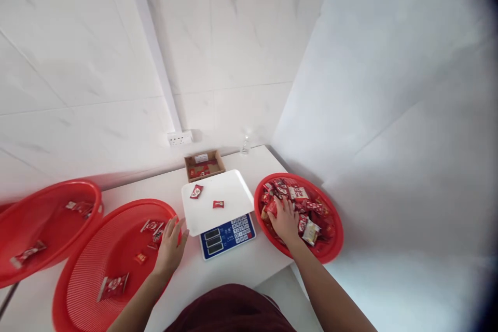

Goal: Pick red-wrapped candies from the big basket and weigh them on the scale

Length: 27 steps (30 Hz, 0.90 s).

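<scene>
My right hand [285, 219] reaches into the red basket [337, 238] on the right, which holds many wrapped sweets. Its fingers bend over a red packet [272, 206] and appear to grip it. With fingers apart and nothing in it, my left hand [171, 246] is at the right rim of another red basket [83, 270], where several packets lie. Between the hands stands a blue scale [227, 236] with a white tray [206, 220] on top. Two small red packets, one on the left [196, 191] and one nearer the middle [218, 204], lie on that tray.
A third red basket [50, 249] with a few packets is at the far left. Behind the tray sits a cardboard box [189, 167] with red items. A clear glass object [245, 145] stands near the wall, right of a socket [180, 138].
</scene>
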### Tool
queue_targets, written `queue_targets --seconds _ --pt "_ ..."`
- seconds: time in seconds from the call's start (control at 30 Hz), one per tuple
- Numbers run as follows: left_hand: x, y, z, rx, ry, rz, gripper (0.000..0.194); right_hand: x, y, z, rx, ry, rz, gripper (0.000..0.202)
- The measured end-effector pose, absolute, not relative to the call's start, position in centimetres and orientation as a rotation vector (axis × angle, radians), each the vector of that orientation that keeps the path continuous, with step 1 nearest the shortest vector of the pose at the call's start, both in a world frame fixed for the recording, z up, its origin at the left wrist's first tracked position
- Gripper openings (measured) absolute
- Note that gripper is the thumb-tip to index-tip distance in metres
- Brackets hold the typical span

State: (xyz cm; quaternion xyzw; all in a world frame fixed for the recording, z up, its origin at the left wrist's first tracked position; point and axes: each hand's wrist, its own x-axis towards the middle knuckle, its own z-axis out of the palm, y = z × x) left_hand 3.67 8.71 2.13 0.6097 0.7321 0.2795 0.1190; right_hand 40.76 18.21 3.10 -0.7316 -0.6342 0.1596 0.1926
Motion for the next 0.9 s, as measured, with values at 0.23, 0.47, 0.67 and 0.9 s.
queue_targets --seconds 0.23,0.47,0.67,0.9 --pt "10.7 9.5 2.1 1.962 1.881 0.76 0.036 46.1 17.1 1.1 -2.069 -1.984 0.429 0.048" --pt "12.7 9.4 2.2 1.912 1.904 0.744 0.036 50.4 20.4 1.4 -1.995 -1.666 0.466 0.048" --pt "13.8 8.5 1.3 1.857 1.991 0.807 0.038 51.4 22.2 0.9 -2.104 -1.905 0.581 0.048" --pt "15.2 7.8 1.2 1.763 1.963 0.885 0.036 53.3 23.4 1.9 -1.989 -1.714 0.541 0.023"
